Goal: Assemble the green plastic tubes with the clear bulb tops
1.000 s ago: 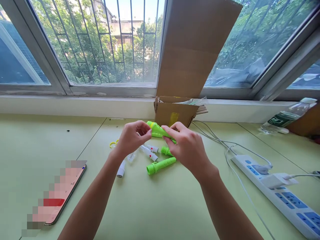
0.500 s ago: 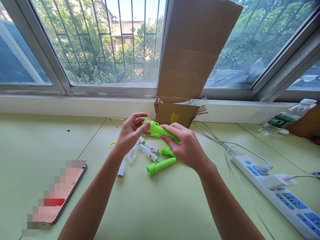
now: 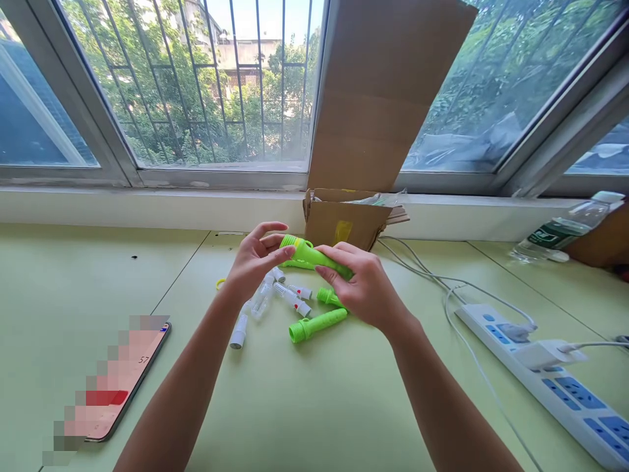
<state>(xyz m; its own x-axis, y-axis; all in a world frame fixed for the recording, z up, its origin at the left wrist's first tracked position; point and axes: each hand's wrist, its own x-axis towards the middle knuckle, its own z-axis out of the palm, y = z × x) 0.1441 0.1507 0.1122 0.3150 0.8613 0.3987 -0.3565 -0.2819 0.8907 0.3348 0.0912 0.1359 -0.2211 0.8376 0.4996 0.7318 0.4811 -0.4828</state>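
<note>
Lime-green plastic between both hands: holding a threaded tube above the worktop, toward its far edge, with the threaded end tilted up and left. Wrapping the plain end in the right hand, grip pinching it between thumb and fingers. Touching the threaded end with the thumb of the left hand, index finger raised off it; cannot tell whether that grip is pinching, with some fingers hidden. Can see a second green tube just behind, partly covered. Can see, nearer than the hands, a third green tube lying loose and, just beyond it, a green threaded piece half hidden by the right hand. Just left of these, can see clear vials with white caps, a white cylinder and a yellow ring. Farther out, can see a phone toward the worktop's left edge, a power strip toward its right edge, and a cardboard box at its far edge.
</note>
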